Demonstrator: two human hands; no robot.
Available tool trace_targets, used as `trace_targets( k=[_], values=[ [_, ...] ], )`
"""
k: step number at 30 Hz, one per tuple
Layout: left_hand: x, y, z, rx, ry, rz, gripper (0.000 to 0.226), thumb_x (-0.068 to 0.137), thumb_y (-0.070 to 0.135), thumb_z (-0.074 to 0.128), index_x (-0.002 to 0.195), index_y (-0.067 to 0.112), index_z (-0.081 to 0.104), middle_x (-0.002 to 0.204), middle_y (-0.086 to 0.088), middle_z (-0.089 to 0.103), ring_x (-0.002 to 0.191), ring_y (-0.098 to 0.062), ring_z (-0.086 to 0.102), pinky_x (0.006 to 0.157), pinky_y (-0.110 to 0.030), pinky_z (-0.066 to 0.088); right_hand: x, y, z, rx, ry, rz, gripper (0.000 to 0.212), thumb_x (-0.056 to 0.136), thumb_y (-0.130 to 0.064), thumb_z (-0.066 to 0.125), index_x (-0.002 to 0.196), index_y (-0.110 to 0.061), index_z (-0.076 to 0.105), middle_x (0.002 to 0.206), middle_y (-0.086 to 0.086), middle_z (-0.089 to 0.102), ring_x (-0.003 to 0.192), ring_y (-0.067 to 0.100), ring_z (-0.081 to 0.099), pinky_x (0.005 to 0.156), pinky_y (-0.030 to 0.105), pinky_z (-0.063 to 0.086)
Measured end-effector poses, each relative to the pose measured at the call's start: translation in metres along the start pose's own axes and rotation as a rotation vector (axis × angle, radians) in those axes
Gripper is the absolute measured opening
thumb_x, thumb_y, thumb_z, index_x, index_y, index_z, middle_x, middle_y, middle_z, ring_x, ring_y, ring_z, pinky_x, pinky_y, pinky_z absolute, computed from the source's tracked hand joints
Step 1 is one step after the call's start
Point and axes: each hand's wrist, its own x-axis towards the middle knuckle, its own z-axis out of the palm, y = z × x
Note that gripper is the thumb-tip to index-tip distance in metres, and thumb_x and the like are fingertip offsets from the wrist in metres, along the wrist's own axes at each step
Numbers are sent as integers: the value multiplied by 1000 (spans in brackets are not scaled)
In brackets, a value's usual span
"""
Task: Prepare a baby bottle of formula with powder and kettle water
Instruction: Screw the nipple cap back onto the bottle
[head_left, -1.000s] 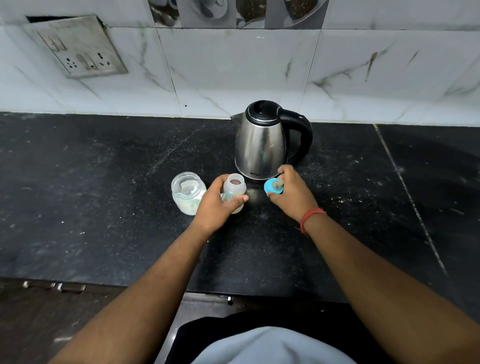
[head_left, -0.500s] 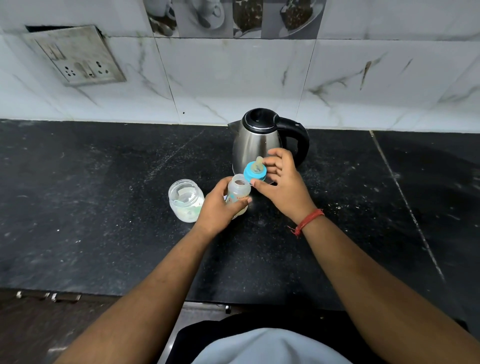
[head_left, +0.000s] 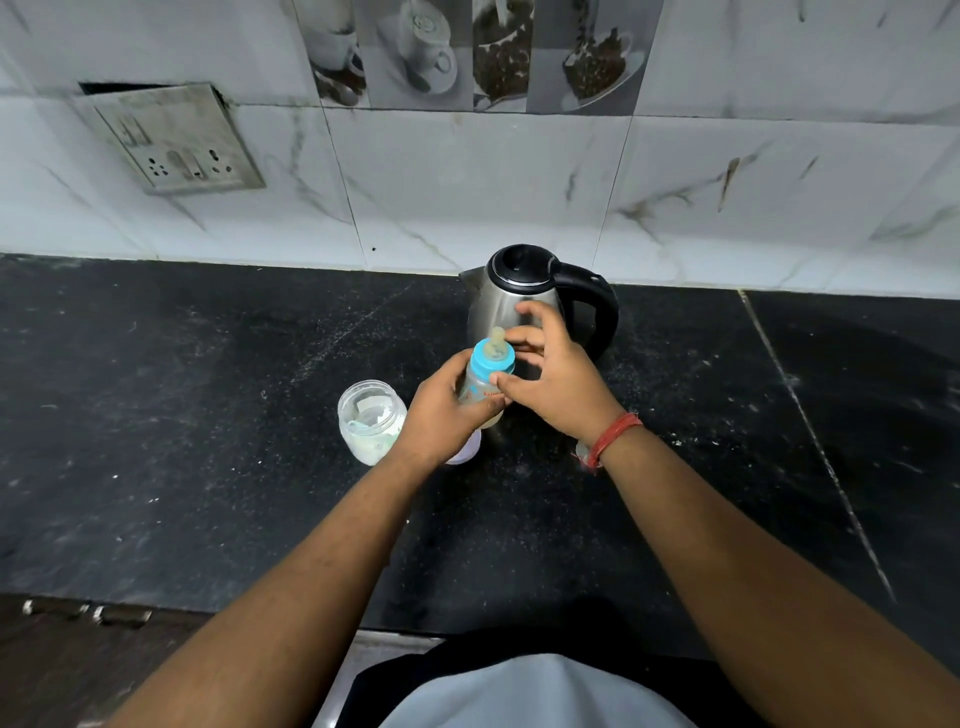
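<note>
While our left hand (head_left: 441, 410) grips the small clear plastic baby bottle (head_left: 480, 387) at the steel kettle's (head_left: 511, 306) six o'clock, our right hand (head_left: 550, 374) fingers loosely pinch its blue teat cap (head_left: 492, 359); cross-threading could cause leaks.

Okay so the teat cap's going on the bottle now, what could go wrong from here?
Three risks, as guesses:
1. The blue cap sits on the bottle, but whether it is threaded square cannot be told; crooked, it may leak when shaken.
2. The right hand works close to the kettle, which could be hot.
3. The open jar stands right beside the left hand; a nudge could tip it.
</note>
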Motion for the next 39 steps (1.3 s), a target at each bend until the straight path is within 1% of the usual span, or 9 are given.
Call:
trace_targets(
  k=[4, 7, 11, 14, 20, 23, 29, 34, 39],
  values=[
    [6, 5, -1, -25, 9, 9, 52, 81, 27, 84, 127, 34, 62, 114, 22, 72, 106, 1, 67, 87, -13, 49, 6, -3, -4, -9, -9, -22, 76, 81, -6, 79, 141, -23, 36, 126, -12, 63, 120, 10, 63, 106, 29, 50],
    [9, 8, -1, -41, 6, 19, 54, 84, 25, 85, 133, 25, 63, 118, 15, 72, 108, -2, 67, 88, -14, 51, 9, -4, -8, 27, -28, -19, 67, 83, -8, 74, 135, -33, 39, 127, -16, 63, 124, 11, 61, 107, 32, 49],
    [11, 13, -2, -57, -12, 12, 53, 84, 23, 85, 133, 20, 63, 117, 11, 73, 106, -4, 68, 91, -18, 53, 8, -10, -16, 57, -39, -10, 65, 83, -8, 71, 125, -49, 41, 125, -21, 65, 125, 8, 60, 100, 24, 50],
    [13, 16, -3, -51, -23, 12, 53, 85, 22, 85, 133, 19, 63, 118, 8, 73, 108, -8, 68, 94, -24, 54, 9, -14, -19, 22, -53, -18, 67, 83, -12, 73, 124, -53, 39, 122, -30, 64, 125, 5, 60, 105, 25, 48],
    [16, 24, -1, -70, -16, 19, 48, 86, 19, 83, 130, 22, 63, 112, 11, 74, 102, -3, 69, 89, -18, 54, 13, -10, -16, 64, 76, -93, 62, 81, -11, 79, 129, -28, 43, 122, -9, 62, 119, 6, 62, 104, 27, 50],
    [19, 25, -1, -92, -9, 20, 49, 85, 18, 84, 130, 21, 63, 110, 8, 75, 101, -7, 70, 88, -20, 55, 14, -10, -16, 101, 116, -106, 60, 82, -5, 78, 128, -26, 44, 124, -5, 61, 121, 10, 61, 106, 34, 50],
    [22, 21, -1, -45, -16, 33, 53, 84, 21, 84, 133, 23, 63, 114, 18, 72, 103, 2, 67, 84, -11, 49, 19, -8, -20, -1, 41, -87, 69, 80, -12, 80, 135, -26, 42, 120, -15, 62, 119, 4, 62, 104, 25, 49],
    [25, 18, -2, -28, -9, 23, 52, 85, 21, 84, 133, 23, 63, 113, 18, 72, 101, 4, 67, 83, -11, 49, 22, -7, -15, -59, 61, -92, 72, 78, -13, 84, 137, -20, 44, 116, -13, 59, 112, 3, 61, 101, 23, 50],
    [24, 16, 3, -39, 12, 15, 47, 85, 16, 82, 128, 24, 65, 107, 17, 73, 94, 6, 66, 80, -11, 48, 21, -11, -4, -173, 127, -138, 60, 76, -23, 86, 129, -16, 58, 117, -6, 55, 107, 13, 58, 98, 34, 52]
  ],
)
